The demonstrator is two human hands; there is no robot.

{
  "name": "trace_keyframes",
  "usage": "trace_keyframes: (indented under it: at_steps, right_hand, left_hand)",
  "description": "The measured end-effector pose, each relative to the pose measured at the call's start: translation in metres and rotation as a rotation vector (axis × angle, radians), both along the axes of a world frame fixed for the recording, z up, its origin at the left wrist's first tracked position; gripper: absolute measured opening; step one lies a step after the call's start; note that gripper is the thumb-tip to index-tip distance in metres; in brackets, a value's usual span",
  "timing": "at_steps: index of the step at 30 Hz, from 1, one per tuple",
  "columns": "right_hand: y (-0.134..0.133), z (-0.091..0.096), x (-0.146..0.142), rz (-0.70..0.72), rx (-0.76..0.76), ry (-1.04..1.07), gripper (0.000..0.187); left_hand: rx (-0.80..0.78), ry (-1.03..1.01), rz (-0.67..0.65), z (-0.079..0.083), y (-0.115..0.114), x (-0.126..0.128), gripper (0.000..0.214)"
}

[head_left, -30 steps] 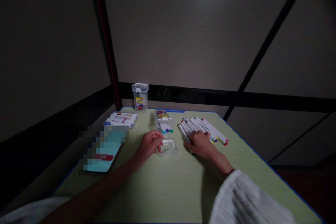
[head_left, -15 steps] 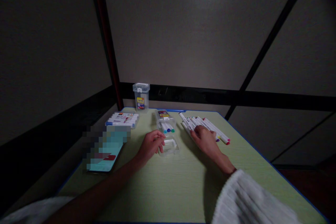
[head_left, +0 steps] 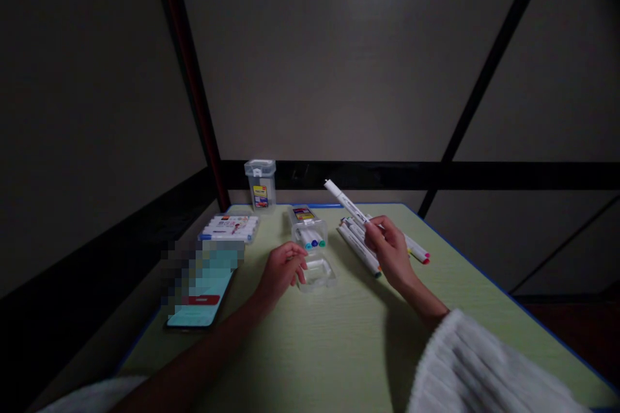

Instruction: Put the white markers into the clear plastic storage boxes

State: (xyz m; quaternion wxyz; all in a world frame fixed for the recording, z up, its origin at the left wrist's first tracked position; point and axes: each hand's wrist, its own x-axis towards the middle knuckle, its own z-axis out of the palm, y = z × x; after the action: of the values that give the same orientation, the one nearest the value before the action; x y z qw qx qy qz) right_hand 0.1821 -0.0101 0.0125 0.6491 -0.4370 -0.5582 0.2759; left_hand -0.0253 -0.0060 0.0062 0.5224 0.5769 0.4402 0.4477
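Observation:
My right hand [head_left: 391,251] is closed on a white marker [head_left: 345,201] and holds it up off the table, its far end pointing up and to the left. Under that hand lie several white markers [head_left: 361,250] with coloured caps. My left hand [head_left: 283,270] rests on the green table [head_left: 310,348] with curled fingers touching a clear plastic lid [head_left: 319,271]. Just beyond the lid, a clear box [head_left: 308,228] lies on its side with a few markers in it.
A phone [head_left: 206,293] with a lit screen lies at the left. A flat pack of markers [head_left: 228,228] sits behind it. An upright clear box [head_left: 260,184] with a yellow label stands at the table's back edge. Dark walls close in behind and to the left.
My right hand was lying flat on the row of markers; it has closed on one and lifted it off the table. My left hand has stayed by the lid.

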Motion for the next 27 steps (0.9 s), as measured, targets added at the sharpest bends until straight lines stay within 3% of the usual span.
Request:
trace_keyframes:
  at_steps: [5,10,15,21,27]
  right_hand:
    - [-0.003,-0.002,-0.008,0.143,-0.051,0.126,0.028]
    - [-0.007,-0.002,-0.013,0.289,-0.133,0.118,0.025]
    - [-0.01,-0.001,-0.017,0.278,-0.181,0.005,0.025]
    - [-0.012,-0.002,-0.019,0.232,-0.219,-0.055,0.027]
    - [-0.01,-0.017,-0.026,0.31,-0.202,0.078,0.031]
  left_hand:
    - [0.016,-0.061,0.01,0.006,-0.001,-0.001,0.018]
    - [0.044,-0.207,-0.07,0.011,-0.004,-0.004,0.024]
    - [0.059,-0.277,-0.1,0.014,-0.005,-0.004,0.031]
    - [0.063,-0.246,-0.019,0.013,-0.006,-0.003,0.032]
    - [0.009,-0.09,0.132,0.02,-0.017,0.0,0.04]
